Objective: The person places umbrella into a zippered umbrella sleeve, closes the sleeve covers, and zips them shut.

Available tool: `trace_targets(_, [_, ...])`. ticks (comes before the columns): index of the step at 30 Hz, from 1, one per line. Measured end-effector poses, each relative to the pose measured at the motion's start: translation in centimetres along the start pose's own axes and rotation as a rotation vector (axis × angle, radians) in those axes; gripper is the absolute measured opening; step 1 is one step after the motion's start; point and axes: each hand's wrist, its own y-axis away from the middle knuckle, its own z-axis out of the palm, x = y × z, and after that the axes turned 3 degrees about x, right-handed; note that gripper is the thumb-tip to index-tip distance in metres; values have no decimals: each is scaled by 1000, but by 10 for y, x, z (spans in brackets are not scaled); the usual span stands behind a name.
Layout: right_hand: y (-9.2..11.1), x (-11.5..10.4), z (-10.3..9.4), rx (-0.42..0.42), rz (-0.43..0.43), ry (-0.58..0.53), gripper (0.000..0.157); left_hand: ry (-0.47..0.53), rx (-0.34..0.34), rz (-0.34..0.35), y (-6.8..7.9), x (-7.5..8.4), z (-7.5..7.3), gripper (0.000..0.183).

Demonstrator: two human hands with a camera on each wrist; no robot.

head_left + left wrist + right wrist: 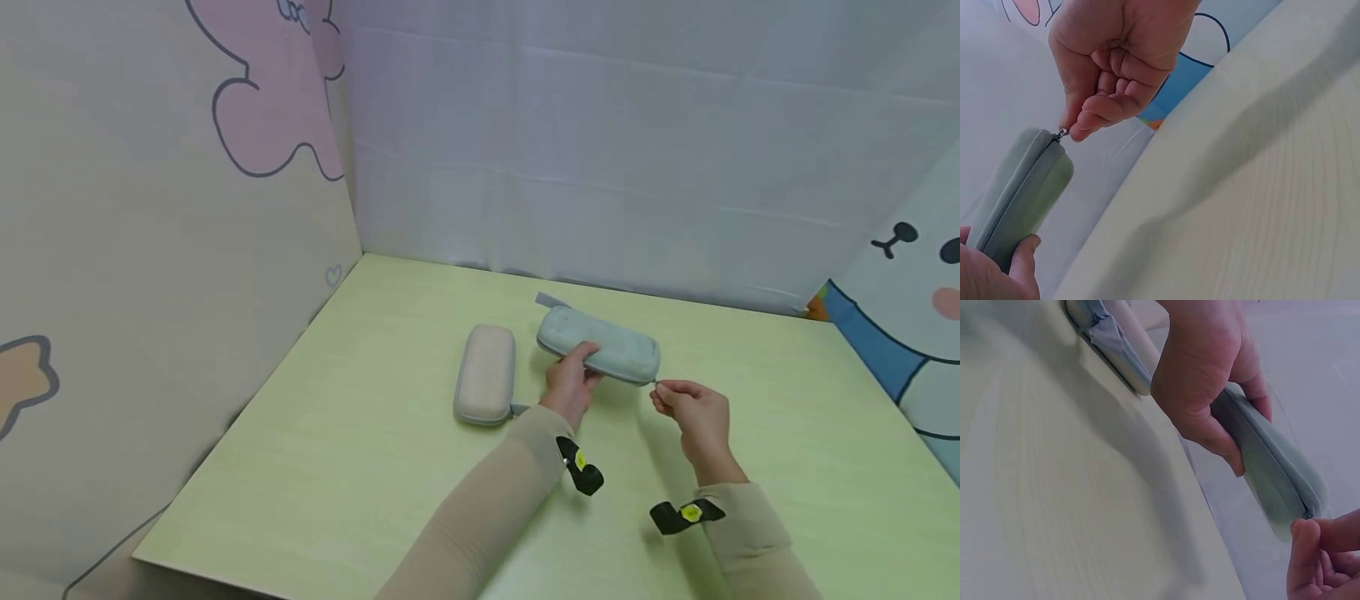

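A pale green zippered case (pixel 619 343) is held above the table by my left hand (pixel 570 387), its thumb on one face and fingers on the other. At the case's right end, my right hand (pixel 694 417) pinches the zipper pull (pixel 1063 133) between thumb and index finger. In the left wrist view the zipper (pixel 1013 197) runs shut along the case's side up to the pull. A beige case (pixel 485 373) of similar shape lies on the table to the left of my left hand, its grey strap (pixel 1107 334) showing in the right wrist view.
The light yellow-green table (pixel 360 467) bears both the beige case and the shadows of my arms. White fabric (pixel 600 150) hangs behind it. A wall panel with cartoon figures (pixel 277 92) stands at the left, and another cartoon print (pixel 900 367) at the right.
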Motion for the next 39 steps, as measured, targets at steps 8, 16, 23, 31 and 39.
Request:
trace_targets(8, [5,1,2,-1,-25,3,7,3,4,2,2,-1,0,41])
trace_targets(16, [10,1,2,-4,-65,2,8,9,11,22,7,-3,2,46])
trace_targets(23, [8,8,2,4,-104,-2,5,0,9,24,9,-7,3,41])
trace_targets(31, [-13,34,-2,-53,-143,-74,8,12,17,23,10,-6,3,41])
trace_targets(39, [8,8,1,-12,-127,50,12,0,-59,-26,6,-2,2,47])
